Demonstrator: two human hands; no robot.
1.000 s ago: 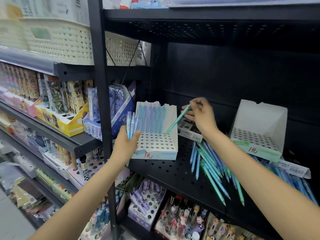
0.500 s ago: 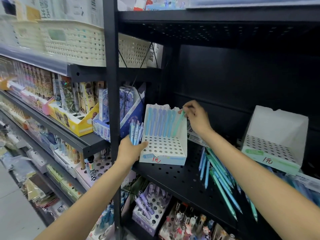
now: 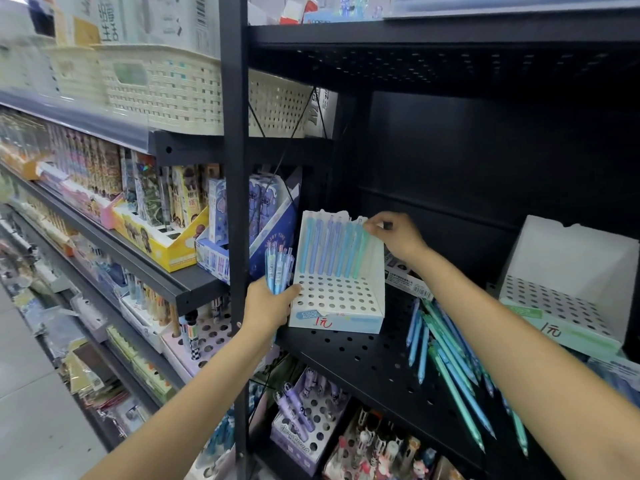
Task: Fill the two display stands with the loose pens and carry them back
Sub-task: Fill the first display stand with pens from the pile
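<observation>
the left display stand [image 3: 337, 308] is white dotted with round holes and holds pale blue and teal pens [image 3: 334, 247], the right display stand [image 3: 561, 306] is white fronted in mint green, the loose pens [image 3: 450, 362] are blue and teal, and the perforated shelf [image 3: 363, 362] is black.

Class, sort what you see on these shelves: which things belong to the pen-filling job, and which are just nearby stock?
Job: white perforated stand; empty white stand; loose blue-green pens; pen bundle in left hand; right hand.
Nearby: cream woven basket; yellow box; purple pen stand.
</observation>
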